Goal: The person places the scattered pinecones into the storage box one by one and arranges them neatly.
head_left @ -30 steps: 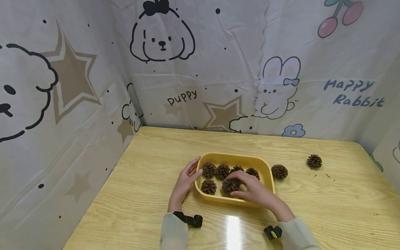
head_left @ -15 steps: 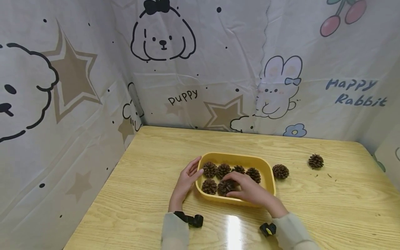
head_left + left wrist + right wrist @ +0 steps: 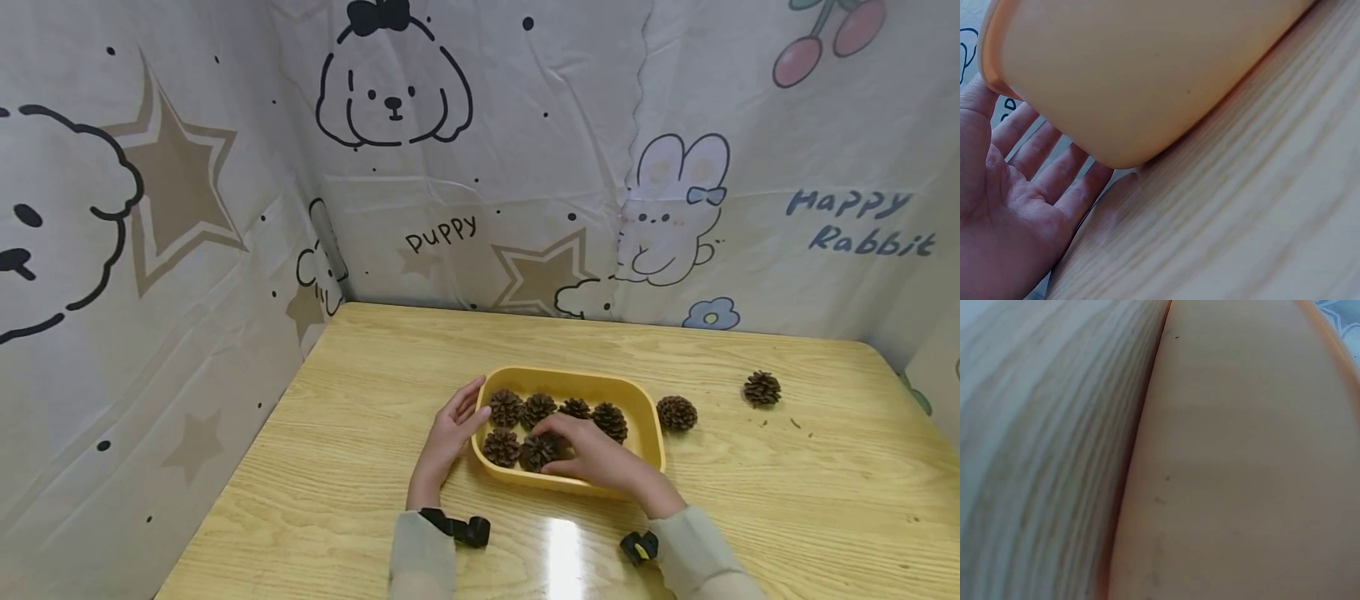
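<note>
Yellow tray (image 3: 645, 414) holding six cones: right hand (image 3: 596, 457) grasping front cone (image 3: 538, 451), left hand (image 3: 450, 433) flat, fingers relaxed, against tray's left wall.

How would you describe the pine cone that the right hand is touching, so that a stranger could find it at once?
On the wooden table stands a yellow tray with six pine cones inside. Look at its near row of two: the pine cone is the right one, beside the near-left cone. Only this one lies under the fingers of the right hand.
</note>
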A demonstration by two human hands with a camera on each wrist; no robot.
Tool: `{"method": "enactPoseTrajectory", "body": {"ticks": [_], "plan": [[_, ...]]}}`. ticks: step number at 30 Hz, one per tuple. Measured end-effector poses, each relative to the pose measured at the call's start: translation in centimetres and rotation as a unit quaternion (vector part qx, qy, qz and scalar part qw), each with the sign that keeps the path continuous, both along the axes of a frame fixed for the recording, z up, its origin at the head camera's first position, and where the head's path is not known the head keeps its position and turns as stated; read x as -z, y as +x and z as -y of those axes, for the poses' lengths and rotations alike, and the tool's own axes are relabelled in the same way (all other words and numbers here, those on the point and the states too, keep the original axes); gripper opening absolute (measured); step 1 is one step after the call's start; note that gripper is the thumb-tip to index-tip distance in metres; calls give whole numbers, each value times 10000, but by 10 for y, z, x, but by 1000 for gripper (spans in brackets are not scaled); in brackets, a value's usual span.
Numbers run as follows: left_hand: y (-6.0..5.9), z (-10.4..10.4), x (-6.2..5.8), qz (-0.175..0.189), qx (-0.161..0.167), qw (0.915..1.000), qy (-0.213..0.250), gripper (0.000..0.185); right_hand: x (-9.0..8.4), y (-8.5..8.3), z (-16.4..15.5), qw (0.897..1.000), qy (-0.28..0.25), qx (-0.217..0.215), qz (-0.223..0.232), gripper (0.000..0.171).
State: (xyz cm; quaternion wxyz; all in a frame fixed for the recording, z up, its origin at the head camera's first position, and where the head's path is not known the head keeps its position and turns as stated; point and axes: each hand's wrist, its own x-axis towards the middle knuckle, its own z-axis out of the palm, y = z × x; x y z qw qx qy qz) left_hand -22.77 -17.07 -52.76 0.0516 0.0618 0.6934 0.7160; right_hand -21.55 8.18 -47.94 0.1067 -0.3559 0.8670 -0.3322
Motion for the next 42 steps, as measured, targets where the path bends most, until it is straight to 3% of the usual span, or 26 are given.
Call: {"method": "enactPoseTrajectory", "body": {"ticks": [10,21,29,32,36,42], "plan": [[2,0,-2,44,-41,10000,42,56,-3,4,0,9998,-108,136,11,43],[2,-1,-3,54,-52,10000,8,56,-2,7,-10,9934,-767,138,-838,40],[2,0,-2,64,-74,10000,0,57,-4,10,-18,9859,-1000,449,-1262,40],[2,-1,-2,82,-78,9999,42,57,-3,11,-21,9796,-1147,522,-1563,42],[2,-1,-2,84,-59,9999,102,57,-1,13,-27,9646,-1406,745,-2104,48],[2,-1,-1,35,-45,10000,30,57,-4,16,-38,9424,-1890,1129,-2519,60]]}}
